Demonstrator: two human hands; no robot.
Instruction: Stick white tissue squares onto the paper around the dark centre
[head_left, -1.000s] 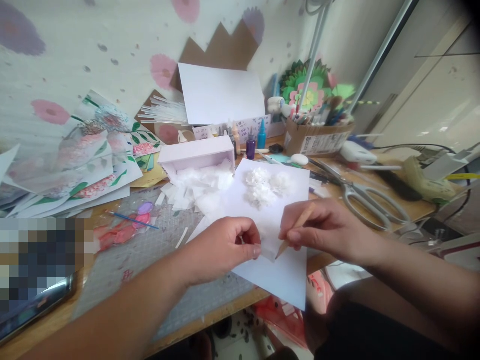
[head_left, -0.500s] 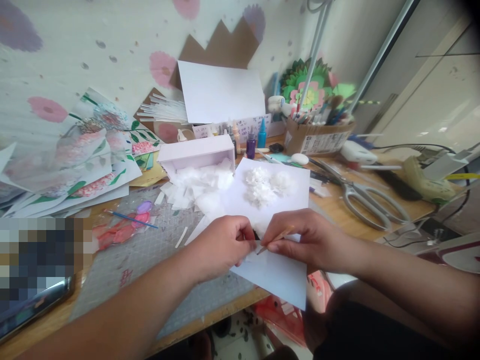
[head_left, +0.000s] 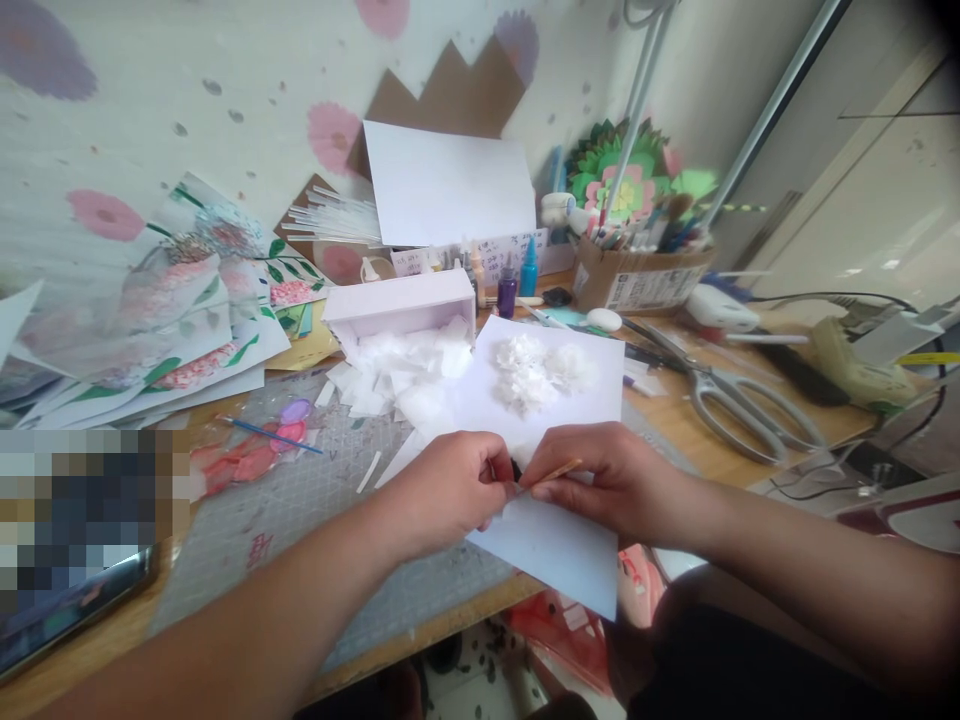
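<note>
My left hand (head_left: 461,485) is closed in a pinch on a small white paper piece (head_left: 516,492), mostly hidden by the fingers. Close against it, my right hand (head_left: 604,475) grips a thin wooden stick (head_left: 564,467) between thumb and fingers. The stick slants over the index finger, and its lower tip meets the left fingertips. Both hands are above a white sheet (head_left: 555,560) that overhangs the table's front edge. Just beyond them, fluffy white paper flowers (head_left: 521,370) rest on the sheet. Loose white paper squares (head_left: 382,375) spill from a white open box (head_left: 401,300).
A grey cutting mat (head_left: 300,570) covers the table front. Large scissors (head_left: 739,405) lie at the right, a phone (head_left: 82,610) at the left. Small bottles (head_left: 507,288) and a cardboard box of brushes (head_left: 637,280) stand behind. Flower drawings (head_left: 180,330) are piled at left.
The stick now lies flatter, and its tip has drawn in to the left fingertips. Both hands stay together in nearly the same place. The whole view has shifted slightly.
</note>
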